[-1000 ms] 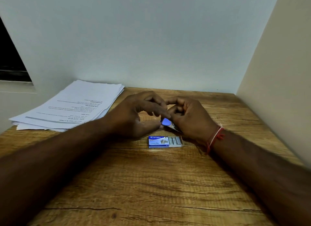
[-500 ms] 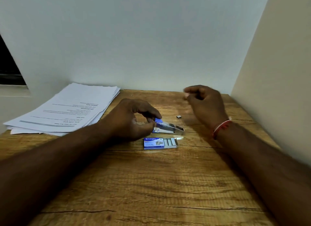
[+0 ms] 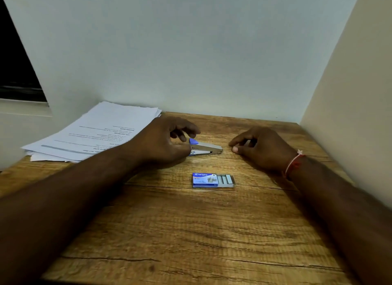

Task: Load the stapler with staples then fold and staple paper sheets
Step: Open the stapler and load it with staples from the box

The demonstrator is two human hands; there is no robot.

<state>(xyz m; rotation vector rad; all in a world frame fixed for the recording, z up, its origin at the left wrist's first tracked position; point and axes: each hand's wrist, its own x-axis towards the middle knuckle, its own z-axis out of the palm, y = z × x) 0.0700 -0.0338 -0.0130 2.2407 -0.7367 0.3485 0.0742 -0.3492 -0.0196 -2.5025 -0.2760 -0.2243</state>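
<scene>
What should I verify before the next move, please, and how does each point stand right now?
1. Stapler lies flat on the table: ok.
2. Staples loaded in the stapler: cannot tell; its magazine is not visible.
3. Staple box slid open, strips showing: ok.
4. Left hand steadies the stapler's rear end: cannot tell whether it actually grips.
5. Right hand free to fetch paper: cannot tell; its curled fingers rest on the table and hide what lies under them.
6. Paper stack unfolded at the left rear: ok.
</scene>
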